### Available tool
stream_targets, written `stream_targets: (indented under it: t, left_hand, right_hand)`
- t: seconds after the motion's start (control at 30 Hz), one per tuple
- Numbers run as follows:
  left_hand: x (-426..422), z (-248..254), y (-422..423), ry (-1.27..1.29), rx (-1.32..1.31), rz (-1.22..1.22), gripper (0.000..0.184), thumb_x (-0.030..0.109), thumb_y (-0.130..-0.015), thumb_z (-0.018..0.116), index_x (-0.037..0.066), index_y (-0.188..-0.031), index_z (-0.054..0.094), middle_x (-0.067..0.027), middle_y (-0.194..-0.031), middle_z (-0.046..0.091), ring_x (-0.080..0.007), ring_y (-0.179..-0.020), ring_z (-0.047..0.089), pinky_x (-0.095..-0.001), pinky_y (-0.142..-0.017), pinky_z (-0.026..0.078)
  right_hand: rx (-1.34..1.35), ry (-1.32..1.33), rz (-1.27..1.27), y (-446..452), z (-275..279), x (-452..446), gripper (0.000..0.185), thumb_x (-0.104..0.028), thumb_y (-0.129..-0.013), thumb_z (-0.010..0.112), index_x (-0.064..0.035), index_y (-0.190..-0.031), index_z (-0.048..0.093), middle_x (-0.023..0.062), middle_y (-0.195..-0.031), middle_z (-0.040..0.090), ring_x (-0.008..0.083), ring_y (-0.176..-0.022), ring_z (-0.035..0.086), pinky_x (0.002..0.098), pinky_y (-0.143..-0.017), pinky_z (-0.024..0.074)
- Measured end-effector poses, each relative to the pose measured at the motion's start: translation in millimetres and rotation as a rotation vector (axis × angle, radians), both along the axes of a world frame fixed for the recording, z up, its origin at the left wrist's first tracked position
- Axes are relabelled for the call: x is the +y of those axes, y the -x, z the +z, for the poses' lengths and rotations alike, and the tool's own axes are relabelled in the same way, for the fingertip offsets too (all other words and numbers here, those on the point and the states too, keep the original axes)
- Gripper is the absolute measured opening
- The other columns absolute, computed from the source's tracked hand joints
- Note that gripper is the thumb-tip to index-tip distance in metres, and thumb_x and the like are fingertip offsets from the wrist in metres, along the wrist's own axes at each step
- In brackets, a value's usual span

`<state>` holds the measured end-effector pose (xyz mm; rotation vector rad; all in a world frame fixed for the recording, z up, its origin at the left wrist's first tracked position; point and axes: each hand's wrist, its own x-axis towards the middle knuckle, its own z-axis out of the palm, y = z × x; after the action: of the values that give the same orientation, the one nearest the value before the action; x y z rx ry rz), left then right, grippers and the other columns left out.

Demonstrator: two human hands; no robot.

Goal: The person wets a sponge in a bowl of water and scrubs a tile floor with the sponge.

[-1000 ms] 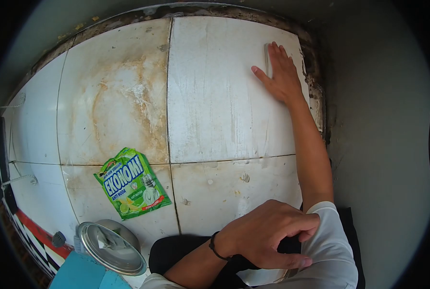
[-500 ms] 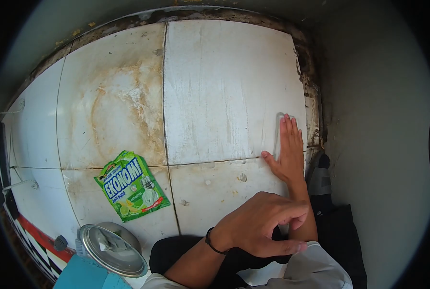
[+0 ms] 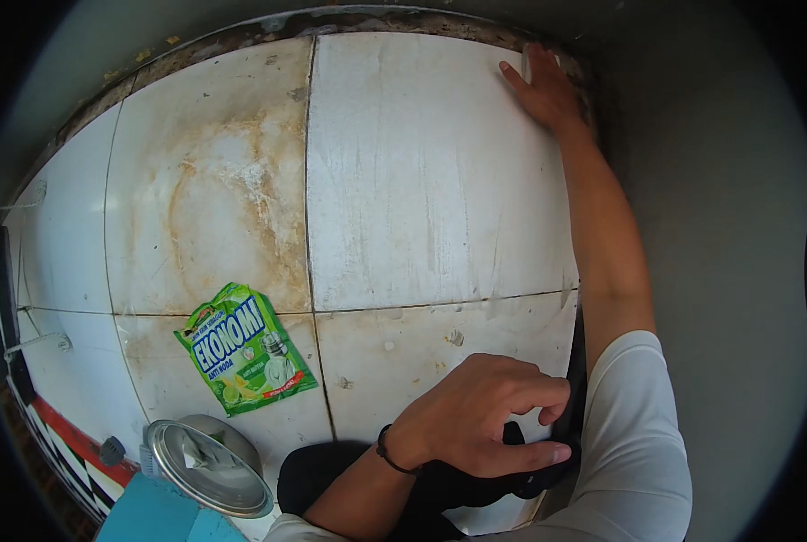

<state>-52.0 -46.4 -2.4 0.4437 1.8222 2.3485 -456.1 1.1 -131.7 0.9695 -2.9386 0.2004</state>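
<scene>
My right hand (image 3: 550, 90) reaches to the far right corner of the white tiled floor (image 3: 403, 172). Its fingers lie stretched and flat, thumb spread to the side. A thin pale edge shows along the fingers; what it belongs to is mostly hidden under the palm. My left hand (image 3: 480, 415), with a dark band at the wrist, hovers over my dark-clad knee. Its fingers are loosely bent, thumb apart, and nothing shows between them. Left of it, a green EKONOMI packet (image 3: 247, 350) lies flat on the tiles.
A round metal bowl (image 3: 257, 492) with a crumpled packet inside stands at lower left, beside a blue block (image 3: 146, 513). Brown stains cover the upper left tile (image 3: 232, 194). Grey walls rise behind and on the right (image 3: 710, 226). White cords (image 3: 42, 341) hang at far left.
My right hand has slid away from me along the right edge, from mid-tile to the far corner, and the arm is now stretched out. My left hand has barely moved.
</scene>
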Motion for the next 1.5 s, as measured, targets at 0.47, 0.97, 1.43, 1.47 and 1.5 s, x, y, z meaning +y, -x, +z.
stream_targets:
  t: [0.47,0.97,1.43,1.47,1.5]
  left_hand:
    - [6,4,-4,-0.079,0.029,-0.036,0.031,0.034,-0.081,0.076,0.007,-0.081,0.060,-0.0069,-0.072,0.060,-0.0285,-0.066,0.057,-0.0376,-0.060,0.040]
    - [4,1,-1,-0.029,0.038,0.004,0.030,0.033,-0.080,0.076,0.007,-0.082,0.061,-0.0071,-0.075,0.062,-0.0291,-0.066,0.058,-0.0381,-0.060,0.041]
    - [10,5,-2,-0.060,0.038,-0.001,0.030,0.033,-0.081,0.076,0.007,-0.084,0.062,-0.0067,-0.074,0.061,-0.0280,-0.066,0.057,-0.0371,-0.060,0.041]
    - [8,5,-1,-0.036,0.038,0.000,0.030,0.033,-0.081,0.076,0.007,-0.084,0.062,-0.0067,-0.075,0.061,-0.0281,-0.066,0.058,-0.0371,-0.060,0.042]
    - [7,3,0,-0.019,0.040,0.005,0.030,0.033,-0.081,0.076,0.007,-0.084,0.062,-0.0067,-0.075,0.061,-0.0281,-0.066,0.058,-0.0371,-0.060,0.042]
  right_hand:
    - [-0.139,0.002,0.047,-246,29,159,0.091,-0.050,-0.092,0.064,-0.0011,-0.159,0.026,0.0174,-0.166,0.026,0.0375,-0.155,0.019,0.0560,-0.123,0.0161]
    - [-0.052,-0.032,0.046,-103,12,71,0.093,-0.062,-0.096,0.051,0.0011,-0.158,0.024,0.0186,-0.166,0.023,0.0318,-0.156,0.017,0.0481,-0.126,0.0142]
    - [-0.068,0.000,-0.066,-140,7,84,0.098,-0.067,-0.093,0.053,0.0004,-0.158,0.025,0.0189,-0.166,0.025,0.0326,-0.156,0.018,0.0482,-0.126,0.0147]
    - [-0.059,-0.007,-0.088,-107,9,61,0.099,-0.070,-0.093,0.049,0.0003,-0.158,0.025,0.0183,-0.166,0.025,0.0317,-0.156,0.017,0.0476,-0.126,0.0149]
    - [-0.052,-0.013,-0.106,-74,11,38,0.100,-0.073,-0.093,0.044,0.0001,-0.158,0.025,0.0177,-0.166,0.025,0.0309,-0.156,0.017,0.0470,-0.126,0.0151]
